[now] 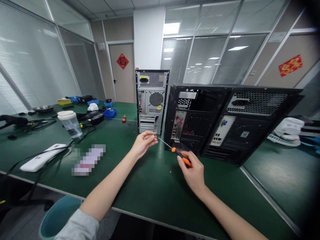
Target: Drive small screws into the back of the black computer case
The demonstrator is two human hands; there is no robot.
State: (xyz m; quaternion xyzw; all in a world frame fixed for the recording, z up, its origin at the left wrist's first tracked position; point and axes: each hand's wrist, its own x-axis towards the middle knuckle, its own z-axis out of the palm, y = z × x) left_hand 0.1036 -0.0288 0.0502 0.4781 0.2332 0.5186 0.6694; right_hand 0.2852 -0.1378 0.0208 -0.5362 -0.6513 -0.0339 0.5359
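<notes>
My right hand (193,171) is wrapped round the black and orange handle of a screwdriver (183,157). Its thin metal shaft points up and left to the fingertips of my left hand (144,143). The left fingers are pinched together at the screwdriver's tip; whatever lies between them is too small to make out. Just behind the left hand stands a computer tower (151,103), upright with its back panel toward me. Two black computer cases stand side by side to the right, a nearer one (222,116) and one beside the tower (186,116), both with rear ports facing me.
A lidded plastic cup (70,125), a white elongated device (43,158) and a blurred-out flat item (90,160) lie on the left of the green table (150,186). Farther back are a blue bin (110,113), a small orange-black object (124,118) and cables. Below the front edge is a teal bucket (58,213).
</notes>
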